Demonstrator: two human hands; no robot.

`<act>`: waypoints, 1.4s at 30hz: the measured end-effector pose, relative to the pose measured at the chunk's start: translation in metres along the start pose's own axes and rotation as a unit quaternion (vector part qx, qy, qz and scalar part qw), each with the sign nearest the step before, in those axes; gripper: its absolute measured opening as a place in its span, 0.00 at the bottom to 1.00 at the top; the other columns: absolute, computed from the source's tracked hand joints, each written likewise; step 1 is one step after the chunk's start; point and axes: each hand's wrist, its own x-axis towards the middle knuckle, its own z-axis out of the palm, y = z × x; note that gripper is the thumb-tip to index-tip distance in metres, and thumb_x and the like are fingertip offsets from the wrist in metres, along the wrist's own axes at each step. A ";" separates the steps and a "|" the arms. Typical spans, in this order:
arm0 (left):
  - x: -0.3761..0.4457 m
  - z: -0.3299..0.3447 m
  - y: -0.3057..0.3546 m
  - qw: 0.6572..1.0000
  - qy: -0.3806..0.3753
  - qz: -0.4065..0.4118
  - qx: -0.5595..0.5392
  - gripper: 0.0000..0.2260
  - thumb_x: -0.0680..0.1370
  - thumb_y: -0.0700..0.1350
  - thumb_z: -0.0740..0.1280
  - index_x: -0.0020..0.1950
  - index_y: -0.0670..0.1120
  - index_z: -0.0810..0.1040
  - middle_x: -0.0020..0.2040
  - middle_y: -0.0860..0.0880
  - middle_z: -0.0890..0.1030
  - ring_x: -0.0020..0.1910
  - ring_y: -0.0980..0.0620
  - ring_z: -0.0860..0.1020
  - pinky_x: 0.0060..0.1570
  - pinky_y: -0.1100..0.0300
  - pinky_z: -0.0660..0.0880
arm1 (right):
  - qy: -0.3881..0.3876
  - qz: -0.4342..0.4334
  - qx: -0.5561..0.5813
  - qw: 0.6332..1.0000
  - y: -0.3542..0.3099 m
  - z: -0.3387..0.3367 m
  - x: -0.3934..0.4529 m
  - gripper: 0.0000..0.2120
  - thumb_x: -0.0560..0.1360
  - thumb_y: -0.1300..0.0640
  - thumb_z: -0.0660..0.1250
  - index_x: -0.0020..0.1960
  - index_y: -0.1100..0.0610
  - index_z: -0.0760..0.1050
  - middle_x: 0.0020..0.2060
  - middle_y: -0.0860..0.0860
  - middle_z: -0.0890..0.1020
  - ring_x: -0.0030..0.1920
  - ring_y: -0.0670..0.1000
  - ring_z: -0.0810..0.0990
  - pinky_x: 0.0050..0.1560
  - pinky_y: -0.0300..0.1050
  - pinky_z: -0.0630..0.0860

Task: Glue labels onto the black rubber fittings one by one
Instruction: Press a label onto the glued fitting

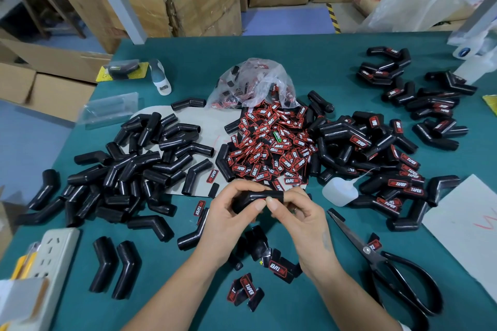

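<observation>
Glossy black bent rubber tube fitting [254, 200] is held above the teal felt-like table mat [166, 301], near the front edge; left hand [228, 212] curls round its left end, right hand [298, 212] pinches its right end, the thumbs meeting on top. Behind: a heap of red-and-black rectangular labels [269, 142], flanked by unlabelled fittings [134, 164] and labelled fittings [376, 158]; translucent white glue bottle [339, 192] and black-handled steel scissors [387, 263] lie right.

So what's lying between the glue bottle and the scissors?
In the head view, mostly bare green mat: the glue bottle lies just above the scissors, with only one small black label back beside the blade tips.
</observation>
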 end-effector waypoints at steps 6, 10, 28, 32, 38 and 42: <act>0.000 -0.001 -0.004 0.999 0.003 -0.018 -0.047 0.08 0.75 0.47 0.77 0.53 0.49 0.84 0.53 0.46 0.84 0.47 0.53 0.80 0.41 0.60 0.77 | 0.003 -0.004 0.003 1.000 0.002 -0.001 0.001 0.08 0.71 0.44 0.77 0.45 0.47 0.88 0.41 0.45 0.76 0.43 0.45 0.76 0.51 0.40 0.74; 0.001 -0.002 -0.005 0.999 0.002 -0.013 -0.041 0.07 0.75 0.46 0.76 0.52 0.51 0.84 0.51 0.48 0.85 0.44 0.54 0.79 0.37 0.62 0.75 | 0.019 0.003 0.007 1.000 0.003 -0.001 0.002 0.08 0.69 0.46 0.78 0.45 0.49 0.88 0.41 0.48 0.75 0.42 0.45 0.75 0.50 0.41 0.73; 0.003 -0.005 -0.006 1.000 -0.017 0.000 -0.016 0.07 0.78 0.46 0.75 0.55 0.51 0.84 0.49 0.54 0.84 0.41 0.60 0.79 0.42 0.69 0.75 | 0.009 0.009 -0.014 1.000 0.005 -0.005 0.003 0.11 0.72 0.42 0.75 0.44 0.49 0.87 0.42 0.48 0.77 0.46 0.48 0.77 0.54 0.46 0.74; 0.003 -0.008 -0.009 1.000 -0.019 -0.009 -0.005 0.07 0.78 0.47 0.74 0.56 0.51 0.83 0.47 0.54 0.84 0.39 0.59 0.77 0.37 0.66 0.73 | 0.010 0.004 -0.021 1.000 0.005 -0.006 0.005 0.10 0.73 0.42 0.75 0.43 0.48 0.87 0.41 0.45 0.77 0.45 0.46 0.77 0.51 0.39 0.74; 0.003 -0.007 -0.010 1.000 -0.020 -0.020 0.001 0.07 0.78 0.48 0.74 0.56 0.51 0.83 0.43 0.55 0.82 0.36 0.57 0.74 0.36 0.63 0.73 | 0.007 -0.003 -0.023 1.000 0.006 -0.007 0.005 0.10 0.74 0.43 0.74 0.42 0.48 0.86 0.40 0.45 0.76 0.44 0.45 0.76 0.49 0.37 0.73; 0.004 -0.007 -0.009 0.999 -0.021 -0.029 -0.012 0.08 0.77 0.48 0.74 0.56 0.49 0.83 0.47 0.48 0.83 0.37 0.54 0.73 0.35 0.63 0.72 | 0.007 0.000 -0.018 1.000 0.006 -0.007 0.005 0.10 0.74 0.43 0.74 0.44 0.49 0.87 0.41 0.46 0.77 0.44 0.46 0.76 0.50 0.39 0.74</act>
